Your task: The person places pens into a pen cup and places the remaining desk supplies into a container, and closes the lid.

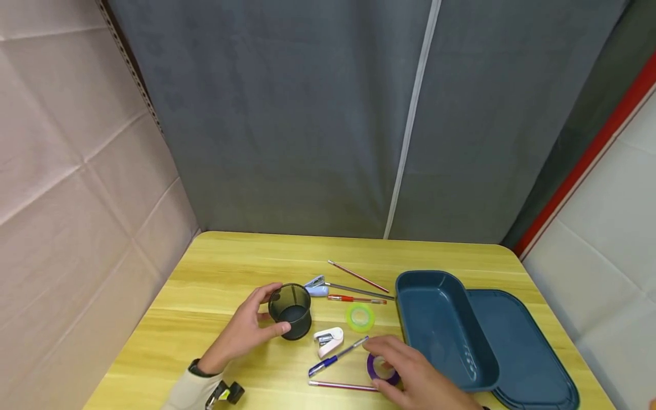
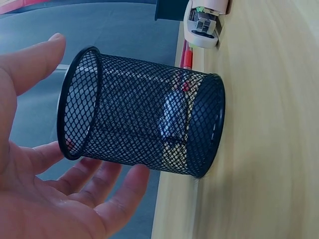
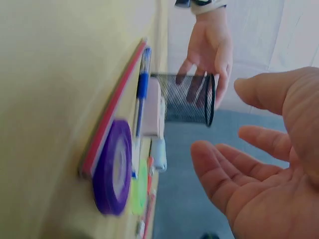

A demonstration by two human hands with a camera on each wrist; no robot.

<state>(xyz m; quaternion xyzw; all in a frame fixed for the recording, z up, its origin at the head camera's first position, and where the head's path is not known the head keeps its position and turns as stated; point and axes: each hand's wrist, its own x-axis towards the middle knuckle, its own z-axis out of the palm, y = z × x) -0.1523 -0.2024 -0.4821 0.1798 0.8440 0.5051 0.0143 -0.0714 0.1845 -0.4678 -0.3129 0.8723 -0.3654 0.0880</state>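
Note:
A black mesh pen cup (image 1: 302, 324) stands upright on the table. My left hand (image 1: 241, 333) is spread around it, fingers at its far side. In the left wrist view the thumb (image 2: 37, 62) is apart from the cup, while the fingertips lie right at its wall. My right hand (image 1: 417, 373) hovers over a purple tape roll (image 1: 373, 369) with fingers loosely bent and nothing between them, as the right wrist view shows. Beside that roll lie a blue pen (image 1: 328, 363) and a striped pencil (image 1: 340, 385). A white stapler (image 1: 335, 336) lies between the hands.
Farther back are a green tape roll (image 1: 351, 318), a red pen (image 1: 353, 299), a red pencil (image 1: 359, 276), a thin dark stick (image 1: 361, 291) and a light blue object (image 1: 318, 291). A blue box (image 1: 435, 336) and its lid (image 1: 528, 341) occupy the right. A grey curtain (image 1: 287, 125) hangs behind.

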